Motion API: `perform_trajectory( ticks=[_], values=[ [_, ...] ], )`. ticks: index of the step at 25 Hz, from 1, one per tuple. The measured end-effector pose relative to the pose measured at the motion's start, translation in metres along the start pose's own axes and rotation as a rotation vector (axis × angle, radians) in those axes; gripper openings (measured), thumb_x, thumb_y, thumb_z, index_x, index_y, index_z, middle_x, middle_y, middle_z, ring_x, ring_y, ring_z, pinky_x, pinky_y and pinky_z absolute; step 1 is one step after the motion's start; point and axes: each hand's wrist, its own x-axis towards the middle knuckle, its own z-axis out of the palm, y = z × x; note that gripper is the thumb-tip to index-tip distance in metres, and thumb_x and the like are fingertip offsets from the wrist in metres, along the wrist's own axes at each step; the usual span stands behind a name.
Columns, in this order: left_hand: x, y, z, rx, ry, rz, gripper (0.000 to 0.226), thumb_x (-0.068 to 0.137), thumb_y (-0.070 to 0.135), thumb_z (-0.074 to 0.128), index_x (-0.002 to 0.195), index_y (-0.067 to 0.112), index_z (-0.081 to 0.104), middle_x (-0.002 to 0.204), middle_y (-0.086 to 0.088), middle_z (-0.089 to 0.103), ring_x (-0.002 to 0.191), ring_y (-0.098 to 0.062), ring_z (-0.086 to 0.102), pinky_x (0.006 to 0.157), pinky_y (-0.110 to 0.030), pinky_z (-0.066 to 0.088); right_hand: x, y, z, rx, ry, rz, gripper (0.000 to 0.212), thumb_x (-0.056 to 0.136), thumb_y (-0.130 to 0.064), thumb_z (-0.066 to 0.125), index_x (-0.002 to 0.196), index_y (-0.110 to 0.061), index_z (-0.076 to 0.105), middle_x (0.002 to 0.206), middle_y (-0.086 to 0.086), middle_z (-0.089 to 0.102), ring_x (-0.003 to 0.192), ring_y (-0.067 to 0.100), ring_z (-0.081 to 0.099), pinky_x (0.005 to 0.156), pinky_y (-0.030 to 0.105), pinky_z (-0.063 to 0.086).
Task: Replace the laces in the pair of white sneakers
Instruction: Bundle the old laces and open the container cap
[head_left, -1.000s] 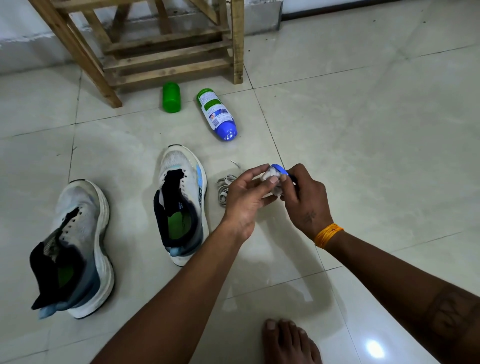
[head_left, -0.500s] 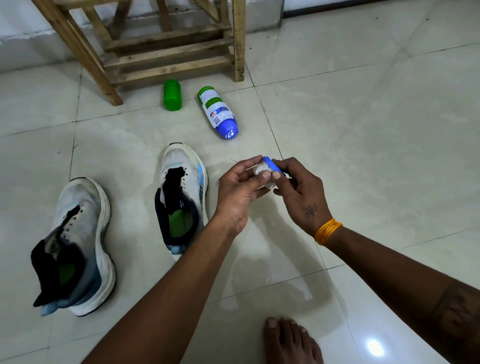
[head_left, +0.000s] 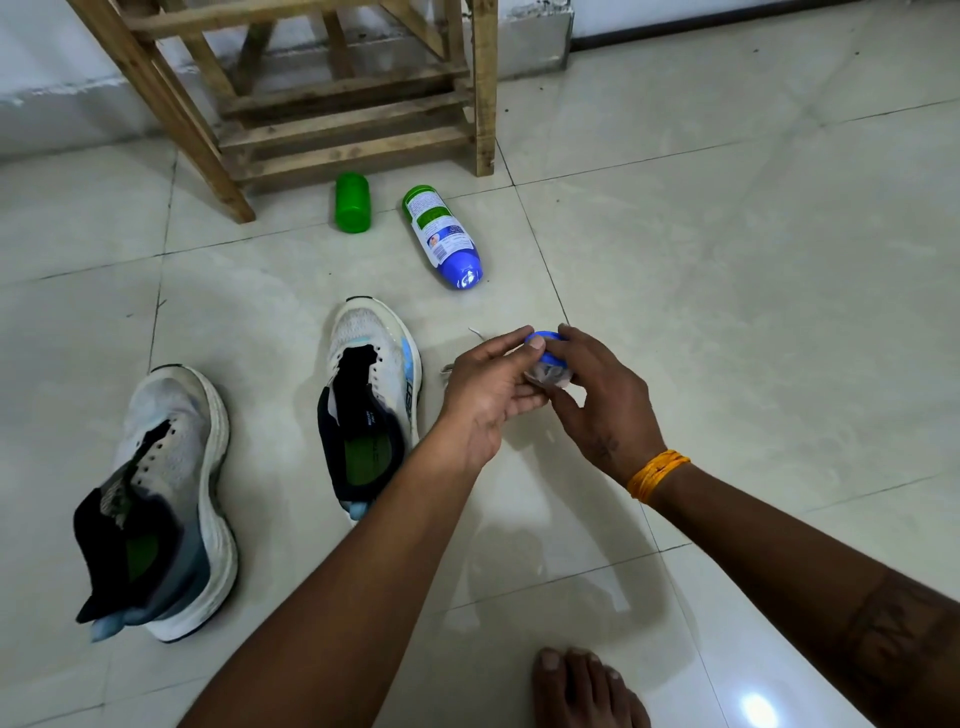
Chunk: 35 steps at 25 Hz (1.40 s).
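Nearest the camera there's a bare foot (head_left: 587, 686) at about 6 o'clock, nothing to do with the job. Just past it, both hands meet over the floor: the left hand (head_left: 485, 395) and right hand (head_left: 597, 400) are both pinching a small packet of new laces (head_left: 545, 364), clear wrap with a blue header, looks like they're working it open. So the new laces aren't even out yet.

At 9 o'clock from the hands, the two white sneakers: near sneaker (head_left: 156, 499) down at 8, other sneaker (head_left: 371, 400) just beside the left wrist. Both have bare eyelets, tongues flopped open. The old laces (head_left: 457, 358) peek out behind the left hand.

So I'd say removal done, threading not started, on either shoe.

Further off at 12: spray can (head_left: 441, 236), green cap (head_left: 352, 202), wooden stool (head_left: 332, 104).
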Motion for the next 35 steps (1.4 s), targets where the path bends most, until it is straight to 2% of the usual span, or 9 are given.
perform_trajectory(
  ticks=[3,5,9,11,15,19,23,29,35],
  values=[
    [0.002,-0.001,-0.009,-0.052,-0.001,-0.011,0.035,0.095,0.011,0.071,0.130,0.013,0.067,0.108,-0.020,0.076,0.084,-0.030,0.076,0.080,-0.039,0.064,0.011,-0.009,-0.002,0.436,-0.054,0.240,0.042,0.085,-0.010,0.076,0.124,-0.026,0.070,0.140,0.000,0.060,0.132,0.010,0.055,0.100,0.033,0.055],
    [0.004,0.001,-0.014,-0.019,-0.039,0.003,0.034,0.096,0.008,0.067,0.129,0.016,0.069,0.109,-0.018,0.076,0.090,-0.032,0.074,0.088,-0.042,0.062,0.019,-0.016,-0.007,0.645,-0.034,0.490,0.036,0.090,-0.025,0.076,0.126,-0.023,0.068,0.126,0.001,0.067,0.114,0.015,0.068,0.093,0.038,0.059],
    [0.007,0.001,-0.016,0.155,-0.076,0.111,0.032,0.098,0.009,0.061,0.124,0.024,0.073,0.114,-0.006,0.077,0.096,-0.021,0.073,0.086,-0.032,0.059,0.027,-0.016,-0.016,0.724,-0.231,0.802,0.047,0.093,-0.038,0.073,0.117,0.002,0.067,0.105,0.027,0.070,0.074,0.024,0.072,0.073,0.036,0.063],
    [0.008,-0.006,-0.012,0.148,-0.028,0.130,0.026,0.099,0.019,0.065,0.124,0.017,0.072,0.117,-0.010,0.076,0.101,-0.023,0.073,0.085,-0.032,0.059,0.027,-0.016,-0.013,0.802,-0.147,0.849,0.050,0.092,-0.037,0.074,0.110,0.009,0.068,0.098,0.027,0.070,0.073,0.026,0.071,0.071,0.034,0.063],
    [0.008,-0.012,-0.007,0.148,0.011,0.075,0.024,0.098,0.015,0.067,0.115,-0.001,0.072,0.110,-0.020,0.076,0.107,-0.030,0.073,0.091,-0.035,0.059,0.021,-0.017,-0.005,0.864,-0.081,0.887,0.056,0.091,-0.039,0.075,0.112,0.012,0.065,0.105,0.027,0.073,0.080,0.028,0.073,0.075,0.038,0.064],
    [0.008,-0.007,-0.012,0.146,-0.023,0.106,0.018,0.097,0.009,0.067,0.112,0.002,0.074,0.108,-0.019,0.076,0.096,-0.022,0.074,0.084,-0.031,0.060,0.024,-0.013,-0.010,0.844,-0.106,0.766,0.049,0.096,-0.038,0.068,0.107,0.009,0.069,0.107,0.024,0.072,0.092,0.029,0.073,0.085,0.042,0.063],
    [0.003,-0.008,-0.007,0.117,0.035,0.126,0.008,0.093,0.008,0.071,0.099,0.007,0.076,0.096,-0.014,0.078,0.087,-0.022,0.075,0.077,-0.030,0.060,0.024,-0.017,-0.008,0.856,-0.017,0.749,0.039,0.095,-0.033,0.071,0.098,0.007,0.073,0.096,0.024,0.073,0.085,0.028,0.072,0.083,0.041,0.063],
    [0.012,0.001,-0.026,0.288,-0.123,0.058,0.021,0.093,0.009,0.072,0.112,0.002,0.075,0.107,-0.018,0.077,0.102,-0.030,0.075,0.089,-0.038,0.060,0.031,-0.016,-0.017,0.760,-0.288,0.768,0.047,0.092,-0.045,0.071,0.106,0.000,0.075,0.105,0.019,0.075,0.092,0.029,0.073,0.079,0.045,0.064],
    [0.001,-0.018,-0.011,-0.002,0.062,0.047,0.017,0.099,0.021,0.068,0.100,0.006,0.076,0.102,-0.012,0.078,0.104,-0.028,0.074,0.090,-0.036,0.059,0.036,-0.025,0.000,0.884,-0.056,0.814,0.046,0.094,-0.038,0.071,0.101,0.008,0.072,0.100,0.020,0.075,0.093,0.029,0.075,0.078,0.038,0.064]
  ],
)
